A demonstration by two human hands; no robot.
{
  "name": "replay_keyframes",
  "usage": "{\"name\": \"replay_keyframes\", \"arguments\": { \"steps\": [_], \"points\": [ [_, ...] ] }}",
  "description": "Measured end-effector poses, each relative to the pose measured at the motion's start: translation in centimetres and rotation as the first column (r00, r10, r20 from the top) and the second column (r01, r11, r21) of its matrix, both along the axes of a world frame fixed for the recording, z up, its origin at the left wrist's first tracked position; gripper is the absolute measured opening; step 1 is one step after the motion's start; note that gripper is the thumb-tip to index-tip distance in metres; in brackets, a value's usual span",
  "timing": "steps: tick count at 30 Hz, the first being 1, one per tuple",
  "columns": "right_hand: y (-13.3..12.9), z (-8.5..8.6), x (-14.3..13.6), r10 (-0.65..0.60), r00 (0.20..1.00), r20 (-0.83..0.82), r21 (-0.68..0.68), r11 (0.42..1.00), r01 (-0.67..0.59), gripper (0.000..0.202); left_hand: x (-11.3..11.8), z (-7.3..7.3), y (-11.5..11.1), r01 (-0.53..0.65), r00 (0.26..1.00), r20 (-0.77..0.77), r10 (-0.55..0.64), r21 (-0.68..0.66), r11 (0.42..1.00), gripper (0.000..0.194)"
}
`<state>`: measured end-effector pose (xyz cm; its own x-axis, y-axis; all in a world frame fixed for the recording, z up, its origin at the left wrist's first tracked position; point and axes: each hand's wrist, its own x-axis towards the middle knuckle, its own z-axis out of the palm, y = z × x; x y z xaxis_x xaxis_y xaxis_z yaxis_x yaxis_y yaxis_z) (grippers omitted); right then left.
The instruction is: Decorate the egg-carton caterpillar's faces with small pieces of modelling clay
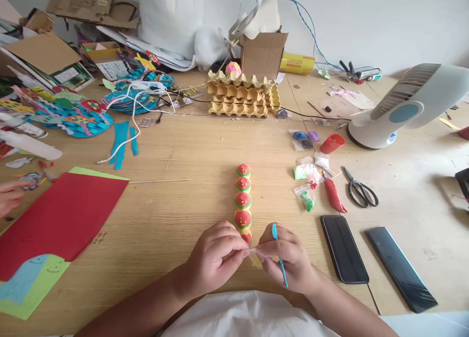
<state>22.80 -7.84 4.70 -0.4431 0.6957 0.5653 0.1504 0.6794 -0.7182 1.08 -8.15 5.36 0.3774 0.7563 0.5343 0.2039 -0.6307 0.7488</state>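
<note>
My left hand (220,255) and my right hand (287,259) meet near the table's front edge, each pinching a small clear plastic bag (255,260) with something yellow in it. A blue modelling tool (281,259) also rests between the fingers of my right hand. Just beyond my fingers, a row of egg-carton cups (243,200) runs away from me, topped with red and green clay and small yellow faces. My left fingertips partly cover the nearest cup.
Bags of coloured clay (308,173), a red cup (332,143), scissors (361,189) and two dark phones (344,249) are at the right. Red paper (69,215) lies left, near another person's hand (10,196). Egg cartons (240,100) and a fan (399,107) stand farther back.
</note>
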Motion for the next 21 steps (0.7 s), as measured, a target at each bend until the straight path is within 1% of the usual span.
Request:
{"name": "replay_keyframes", "arguments": {
  "steps": [3, 5, 7, 10, 13, 15, 17, 19, 21],
  "points": [
    [-0.09, -0.10, -0.08, -0.010, 0.999, -0.039, -0.005, 1.000, 0.010, 0.018, 0.15, -0.05, -0.03, 0.007, 1.000, -0.018, -0.008, -0.041, 0.999, 0.014],
    [-0.17, -0.17, -0.10, -0.011, 0.999, -0.036, -0.010, 1.000, 0.011, 0.019, 0.16, -0.01, 0.02, 0.025, 1.000, -0.010, -0.025, -0.051, 0.998, 0.012],
    [-0.23, -0.18, -0.09, -0.006, 1.000, -0.005, -0.023, 1.000, 0.006, 0.021, 0.10, 0.05, 0.10, 0.031, 1.000, 0.001, -0.031, -0.028, 0.999, 0.012],
    [-0.27, -0.06, -0.06, -0.013, 1.000, 0.023, -0.057, 0.998, 0.014, 0.020, -0.06, 0.10, 0.15, 0.007, 1.000, -0.003, -0.007, 0.018, 1.000, 0.013],
    [-0.19, 0.07, -0.04, -0.016, 1.000, -0.008, -0.061, 0.998, 0.016, 0.017, -0.17, 0.06, 0.08, -0.024, 1.000, -0.013, 0.024, 0.038, 0.999, 0.014],
    [-0.09, 0.09, 0.02, -0.014, 1.000, -0.024, -0.045, 0.999, 0.013, 0.016, -0.20, -0.06, 0.00, -0.029, 0.999, -0.019, 0.030, 0.024, 0.999, 0.015],
    [0.00, 0.11, 0.13, -0.011, 1.000, -0.019, -0.037, 0.999, 0.011, 0.014, -0.21, -0.22, -0.07, -0.015, 0.999, -0.034, 0.015, -0.005, 1.000, 0.013],
    [0.03, 0.20, 0.23, -0.010, 1.000, 0.003, -0.031, 0.999, 0.010, 0.012, -0.22, -0.38, -0.14, 0.025, 0.997, -0.072, -0.026, -0.015, 1.000, 0.008],
    [-0.02, 0.34, 0.27, 0.001, 0.999, 0.032, -0.018, 1.000, -0.001, 0.010, -0.25, -0.48, -0.21, 0.057, 0.990, -0.128, -0.053, 0.028, 0.998, 0.003]
  ]
}}
